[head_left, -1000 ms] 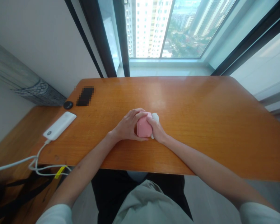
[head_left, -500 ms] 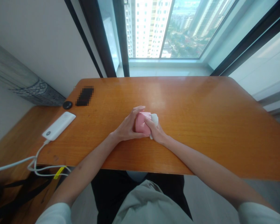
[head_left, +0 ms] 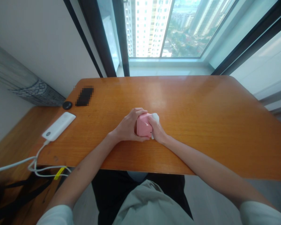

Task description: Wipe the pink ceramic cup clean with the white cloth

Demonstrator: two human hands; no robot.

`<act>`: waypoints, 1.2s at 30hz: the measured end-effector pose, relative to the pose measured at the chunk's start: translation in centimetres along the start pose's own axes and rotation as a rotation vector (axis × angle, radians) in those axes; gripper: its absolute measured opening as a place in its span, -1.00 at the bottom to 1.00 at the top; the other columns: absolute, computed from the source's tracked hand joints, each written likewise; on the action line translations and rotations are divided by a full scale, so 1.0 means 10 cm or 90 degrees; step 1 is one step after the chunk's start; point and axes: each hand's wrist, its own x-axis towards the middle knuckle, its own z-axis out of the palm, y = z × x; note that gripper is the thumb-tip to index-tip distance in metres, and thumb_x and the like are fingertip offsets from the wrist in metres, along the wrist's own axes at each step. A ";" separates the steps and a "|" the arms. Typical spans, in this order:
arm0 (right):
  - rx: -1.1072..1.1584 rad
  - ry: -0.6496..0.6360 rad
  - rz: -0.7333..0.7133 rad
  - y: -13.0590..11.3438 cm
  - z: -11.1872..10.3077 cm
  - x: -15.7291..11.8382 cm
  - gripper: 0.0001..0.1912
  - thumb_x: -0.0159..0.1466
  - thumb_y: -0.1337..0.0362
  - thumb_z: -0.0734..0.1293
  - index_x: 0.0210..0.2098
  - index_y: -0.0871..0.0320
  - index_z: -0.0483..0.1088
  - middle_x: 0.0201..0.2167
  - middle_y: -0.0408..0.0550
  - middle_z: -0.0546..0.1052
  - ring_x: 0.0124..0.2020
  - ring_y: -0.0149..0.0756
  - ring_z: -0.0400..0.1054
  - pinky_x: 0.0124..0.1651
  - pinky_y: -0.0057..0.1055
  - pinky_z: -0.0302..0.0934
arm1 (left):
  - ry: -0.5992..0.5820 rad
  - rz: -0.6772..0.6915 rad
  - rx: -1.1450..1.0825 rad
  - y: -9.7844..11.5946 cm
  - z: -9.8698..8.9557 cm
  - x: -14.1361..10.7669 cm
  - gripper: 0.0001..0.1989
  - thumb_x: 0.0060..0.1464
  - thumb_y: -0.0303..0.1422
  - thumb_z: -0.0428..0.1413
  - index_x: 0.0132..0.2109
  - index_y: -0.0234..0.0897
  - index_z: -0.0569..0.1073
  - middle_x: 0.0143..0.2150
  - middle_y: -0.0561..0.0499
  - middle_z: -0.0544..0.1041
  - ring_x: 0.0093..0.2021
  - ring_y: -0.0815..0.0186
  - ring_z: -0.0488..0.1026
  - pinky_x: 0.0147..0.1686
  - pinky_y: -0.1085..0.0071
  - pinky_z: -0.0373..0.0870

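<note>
A small pink boxy object (head_left: 143, 126) is held just above the orange wooden table (head_left: 189, 103), in front of my body. My left hand (head_left: 130, 125) wraps its left side, with the fingers curled over the top. My right hand (head_left: 157, 129) presses against its right side and grips a white rounded piece (head_left: 155, 117), which sticks out above and below the fingers. The hands hide most of both objects, so I cannot tell whether the two are joined.
A white power bank (head_left: 59, 126) lies near the table's left edge, its white cable trailing over the edge. Beyond it are a pixelated black phone (head_left: 84, 96) and a small round black object (head_left: 67, 105). A large window (head_left: 165, 28) stands behind the table.
The pink object has turned from a tilted pose to a squarer one between my hands. My left fingers have shifted onto its top, and more of the white piece shows.
</note>
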 end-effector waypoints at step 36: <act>-0.088 -0.053 -0.023 -0.08 0.02 -0.04 -0.36 0.37 -0.42 0.33 -0.32 0.06 0.37 -0.48 -0.16 0.34 -0.45 -0.31 0.25 -0.52 -0.41 0.18 | -0.047 -0.145 -0.221 -0.07 0.03 -0.04 -0.11 0.08 0.09 0.41 0.42 -0.13 0.32 0.26 -0.19 0.59 0.11 -0.02 0.63 0.09 0.05 0.61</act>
